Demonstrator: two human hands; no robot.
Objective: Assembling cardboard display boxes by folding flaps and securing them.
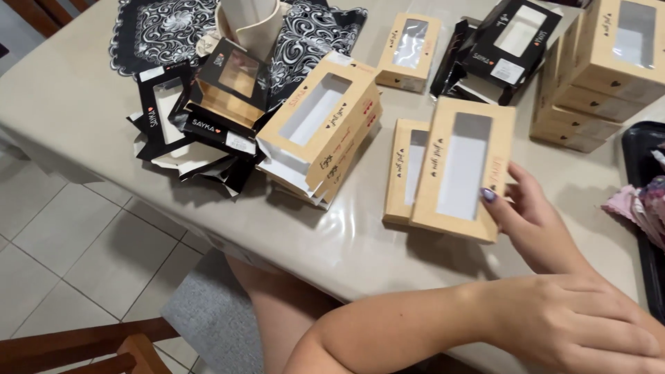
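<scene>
My right hand [530,211] grips the near right edge of a flat tan cardboard box with a clear window [463,166], thumb on top. That box lies on the beige table [83,90], partly over a second flat tan window box [404,170]. My left forearm crosses the foreground. My left hand [589,325] lies flat near the table's bottom right, fingers stretched out to the right, holding nothing I can see. It covers my right wrist.
A heap of folded tan boxes [322,125] and black window boxes [208,118] lies at the left. Further tan boxes are stacked at the far right [603,76], next to black boxes [506,45]. A black tray [641,149] holds pink cloth. A wooden chair [83,346] stands below.
</scene>
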